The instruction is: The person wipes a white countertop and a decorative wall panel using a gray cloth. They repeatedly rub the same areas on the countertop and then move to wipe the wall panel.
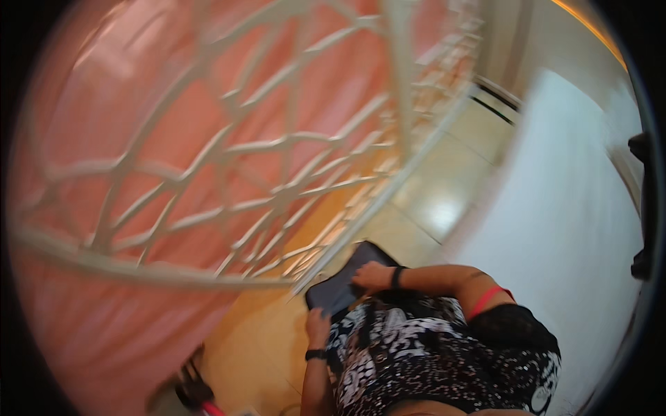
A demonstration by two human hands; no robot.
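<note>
Low in the head view, a dark grey, flat, padded object with a darker edge [338, 288], perhaps a case or bag, is in front of my waist. At its lower left corner is my left hand [317, 326], with a dark band on the wrist. My right hand [370, 276] lies at its right side with curled fingers, and that wrist also bears a black band. Both hands appear to hold the object, though blur and the angle hide most of the fingertips. A black-and-white patterned top covers my torso just below.
A cream lattice metal railing [283, 192] fills the upper left, with pink-red draped fabric [171, 218] behind it. Glossy beige floor tiles [432, 192] run beside it, and a pale wall-like surface [551, 208] stands on the right. A dark object with a pink part [195, 390] is at lower left.
</note>
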